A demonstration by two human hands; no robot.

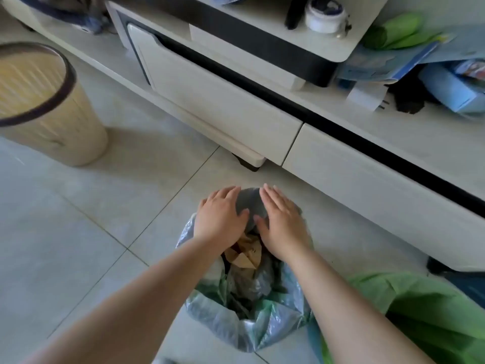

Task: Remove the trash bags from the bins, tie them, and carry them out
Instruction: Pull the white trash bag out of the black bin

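Our two bare forearms reach forward from the bottom edge and converge over the trash bag (246, 329), a grey, half-clear plastic sack with green streaks that stands on the tiled floor (78, 232) with its mouth gaping open toward us. We can read no brand or lettering anywhere; the blue printed papers (372, 67) on the shelf at upper right carry marks too blurred to make out. Our left hand (220, 219) lies palm down with its fingers straight and close together on the far rim of the bag, and our right hand (282, 224) mirrors it just beside, thumbs nearly meeting; both are flat and released, gripping nothing, resting against a rounded grey bulge of plastic (250, 203) that shows between them. Under the wrists, brown cardboard scraps (248, 256) and crumpled grey film fill the bag. Touching the bag's right side, a bright green plastic bag (420, 311) spreads across the lower right corner. Well apart at the left stands a beige bin (52, 122) with a dark rim, upright, its ribbed inner wall in view. Beyond the bag runs a low white cabinet (217, 101) with drawer fronts and a black band, close enough to hem the bag in on the far side. On its shelves sit a white jar (325, 17), a green roll (393, 30) and a pale blue packet (451, 90).
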